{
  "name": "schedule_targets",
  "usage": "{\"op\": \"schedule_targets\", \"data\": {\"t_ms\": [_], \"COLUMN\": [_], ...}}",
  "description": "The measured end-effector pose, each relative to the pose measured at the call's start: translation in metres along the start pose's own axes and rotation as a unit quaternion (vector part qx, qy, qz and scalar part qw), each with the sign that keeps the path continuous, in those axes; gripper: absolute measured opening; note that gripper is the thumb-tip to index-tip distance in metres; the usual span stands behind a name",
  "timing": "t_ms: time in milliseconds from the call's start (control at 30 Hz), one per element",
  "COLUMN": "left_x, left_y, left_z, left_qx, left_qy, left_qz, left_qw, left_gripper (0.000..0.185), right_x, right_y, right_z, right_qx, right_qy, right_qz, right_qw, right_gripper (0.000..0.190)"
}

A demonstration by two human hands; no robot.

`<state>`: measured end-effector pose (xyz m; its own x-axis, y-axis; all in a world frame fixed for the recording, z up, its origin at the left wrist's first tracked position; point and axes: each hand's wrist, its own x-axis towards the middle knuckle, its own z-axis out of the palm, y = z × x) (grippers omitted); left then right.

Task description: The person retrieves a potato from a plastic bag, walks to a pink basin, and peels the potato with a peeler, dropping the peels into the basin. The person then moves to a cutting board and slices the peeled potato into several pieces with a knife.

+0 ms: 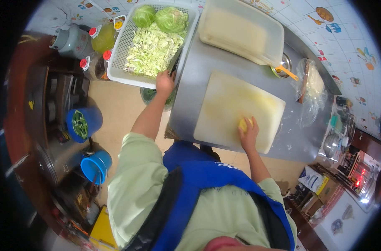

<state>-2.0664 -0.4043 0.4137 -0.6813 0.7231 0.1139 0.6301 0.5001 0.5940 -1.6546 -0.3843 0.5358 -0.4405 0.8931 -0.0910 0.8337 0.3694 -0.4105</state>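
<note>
My left hand (164,83) is at the near right corner of a white plastic basket (116,59), closed around the handle end of what looks like a kitchen knife (177,58). Its dark blade extends along the basket's right side, beside chopped cabbage (149,50). Two cabbage heads (170,19) lie at the basket's far end. With its fingers around a yellow, peeled piece of vegetable (244,125), my right hand (249,133) rests on the near part of a white cutting board (222,103). The fingers partly cover the piece, so its exact kind cannot be told.
A translucent plastic tub (240,31) and an orange-handled tool (287,72) are at the back of the metal table (185,106). Plastic-wrapped items (314,81) lie right. Left stand oil bottles (102,37), a gas cylinder (73,42) and blue buckets (98,166).
</note>
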Motion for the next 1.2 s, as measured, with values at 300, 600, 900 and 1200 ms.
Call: {"op": "schedule_targets", "data": {"t_ms": [300, 600, 900, 1200], "left_x": [0.022, 0.019, -0.062, -0.12], "left_y": [-0.054, -0.03, 0.116, 0.251], "left_z": [0.038, -0.084, -0.162, -0.09], "left_qx": [0.007, -0.335, -0.254, 0.008], "left_qy": [-0.236, -0.172, -0.285, -0.38], "left_qz": [-0.105, -0.281, -0.124, 0.265], "left_qw": [0.966, 0.883, 0.916, 0.886], "left_gripper": [0.035, 0.022, 0.017, 0.017], "right_x": [-0.002, -0.007, 0.026, 0.011], "right_y": [0.001, 0.006, 0.053, 0.069], "right_z": [0.005, 0.006, 0.005, -0.006], "right_qx": [-0.012, 0.015, 0.067, 0.097], "right_qy": [0.0, 0.015, 0.125, 0.174], "right_qz": [0.029, 0.016, 0.009, -0.022], "right_qw": [1.0, 1.0, 0.99, 0.98], "right_gripper": [0.052, 0.053, 0.058, 0.034]}}
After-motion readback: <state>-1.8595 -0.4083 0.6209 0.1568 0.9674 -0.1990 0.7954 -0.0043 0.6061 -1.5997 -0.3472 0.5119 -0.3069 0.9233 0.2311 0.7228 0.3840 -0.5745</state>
